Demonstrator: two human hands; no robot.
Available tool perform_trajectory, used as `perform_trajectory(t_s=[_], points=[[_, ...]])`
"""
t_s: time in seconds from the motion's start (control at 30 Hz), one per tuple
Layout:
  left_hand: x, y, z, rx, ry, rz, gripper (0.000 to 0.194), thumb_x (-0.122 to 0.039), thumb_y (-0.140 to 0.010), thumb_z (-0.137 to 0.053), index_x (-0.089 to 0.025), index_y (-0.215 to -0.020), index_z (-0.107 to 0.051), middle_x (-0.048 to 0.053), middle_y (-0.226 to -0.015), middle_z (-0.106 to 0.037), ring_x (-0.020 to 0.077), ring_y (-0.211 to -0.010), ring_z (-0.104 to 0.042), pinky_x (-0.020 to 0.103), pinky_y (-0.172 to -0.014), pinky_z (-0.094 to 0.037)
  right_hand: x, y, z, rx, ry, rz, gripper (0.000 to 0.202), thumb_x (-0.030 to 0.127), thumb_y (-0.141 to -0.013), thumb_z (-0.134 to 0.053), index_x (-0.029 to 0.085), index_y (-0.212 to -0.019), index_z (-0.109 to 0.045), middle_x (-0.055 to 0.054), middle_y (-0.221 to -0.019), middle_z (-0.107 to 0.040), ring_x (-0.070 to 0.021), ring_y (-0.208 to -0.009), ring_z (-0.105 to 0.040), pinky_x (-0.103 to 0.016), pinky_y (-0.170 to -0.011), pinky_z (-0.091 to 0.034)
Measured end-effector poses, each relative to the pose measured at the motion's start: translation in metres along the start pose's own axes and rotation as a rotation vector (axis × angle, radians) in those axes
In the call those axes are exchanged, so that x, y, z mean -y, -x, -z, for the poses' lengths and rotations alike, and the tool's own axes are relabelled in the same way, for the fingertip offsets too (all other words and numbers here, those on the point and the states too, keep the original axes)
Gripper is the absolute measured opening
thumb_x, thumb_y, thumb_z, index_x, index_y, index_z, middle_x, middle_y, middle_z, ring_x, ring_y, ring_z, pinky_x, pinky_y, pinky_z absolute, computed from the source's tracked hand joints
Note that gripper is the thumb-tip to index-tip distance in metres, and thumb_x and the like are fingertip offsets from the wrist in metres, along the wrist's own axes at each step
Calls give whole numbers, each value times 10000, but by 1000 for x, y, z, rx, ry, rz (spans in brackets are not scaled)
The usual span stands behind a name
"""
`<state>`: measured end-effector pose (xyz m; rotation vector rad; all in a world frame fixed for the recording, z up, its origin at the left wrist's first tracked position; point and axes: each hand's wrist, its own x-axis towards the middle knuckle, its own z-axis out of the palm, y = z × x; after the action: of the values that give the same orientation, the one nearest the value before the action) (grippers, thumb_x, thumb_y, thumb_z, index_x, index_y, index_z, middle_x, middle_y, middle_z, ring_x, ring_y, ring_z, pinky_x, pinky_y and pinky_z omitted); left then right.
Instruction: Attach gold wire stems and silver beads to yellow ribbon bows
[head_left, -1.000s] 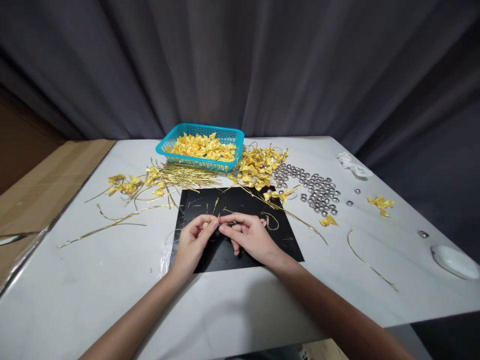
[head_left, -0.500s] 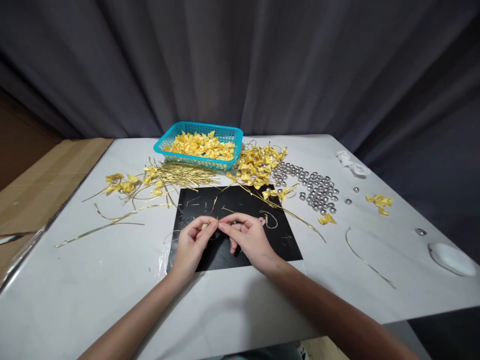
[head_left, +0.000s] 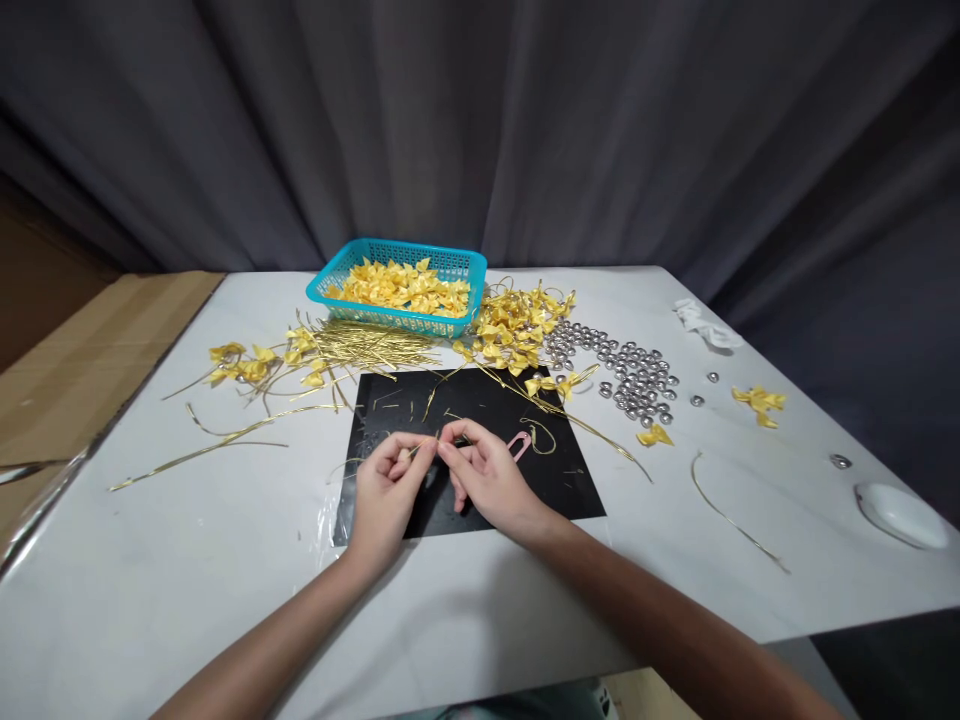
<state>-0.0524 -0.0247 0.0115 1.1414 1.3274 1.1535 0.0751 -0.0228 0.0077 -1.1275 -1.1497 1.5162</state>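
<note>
Over the black mat [head_left: 495,400], the fingertips of my left hand [head_left: 384,490] and my right hand [head_left: 487,475] meet in a pinch. A short bit of thin gold cord [head_left: 412,451] shows in my left fingers, and its end reaches the spot where both hands touch. My right thumb and forefinger close on that same end. From behind my right hand a pink loop-shaped handle [head_left: 519,446] sticks out; whether the hand holds it or it lies on the mat, I cannot tell. Cord snippets [head_left: 386,406] and a curled gold cord [head_left: 546,436] lie on the mat.
Behind the mat stands a blue basket [head_left: 315,290] of yellow ribbon bows. Beside it lie gold cords [head_left: 375,345], bows on cords [head_left: 514,325] and silver beads [head_left: 641,380]. Farther right are a white crumpled cloth [head_left: 705,325] and a white oval object [head_left: 904,517].
My right hand has turned slightly and its fingers have shifted, so more of the pink handle shows. Both hands stay pinched together at nearly the same spot.
</note>
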Motion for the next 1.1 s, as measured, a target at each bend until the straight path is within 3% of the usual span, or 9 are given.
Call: perform_trajectory(t_s=[0.4,0.6,0.77,1.1], points=[[-5,0,-1,-30,-6,-137,185,-314,-729,-676,-193,-802,-556,-109,-515,-247,72,-441,-232,181,-441,-215,3,1,2,60,0,-16,281,448,-780,-568,196,-830,-455,130,-393,-411,-45,-295,-388,-136,-323,-380],[-5,1,3,-1,-68,-172,99,-271,-750,-639,-176,-773,-628,-93,-507,-268,75,-444,-251,202,-449,-215,3,2,1,72,-13,-11,258,422,-783,-571,197,-840,-457,134,-393,-401,-43,-295,-383,-136,-325,-388],[-2,0,4,34,-110,-174,147,-291,-797,-601,-168,-855,-658,-91,-515,-232,83,-458,-255,215,-471,-228,3,1,2,70,-16,-5,238,411,-797,-557,198,-833,-456,134,-389,-396,-40,-291,-375,-129,-319,-378],[1,-2,5,69,-192,-201,189,-331,-830,-562,-158,-840,-635,-90,-524,-228,87,-462,-256,219,-469,-231,2,0,2,53,-7,2,243,408,-788,-563,194,-841,-460,130,-395,-403,-43,-302,-388,-129,-321,-382]])
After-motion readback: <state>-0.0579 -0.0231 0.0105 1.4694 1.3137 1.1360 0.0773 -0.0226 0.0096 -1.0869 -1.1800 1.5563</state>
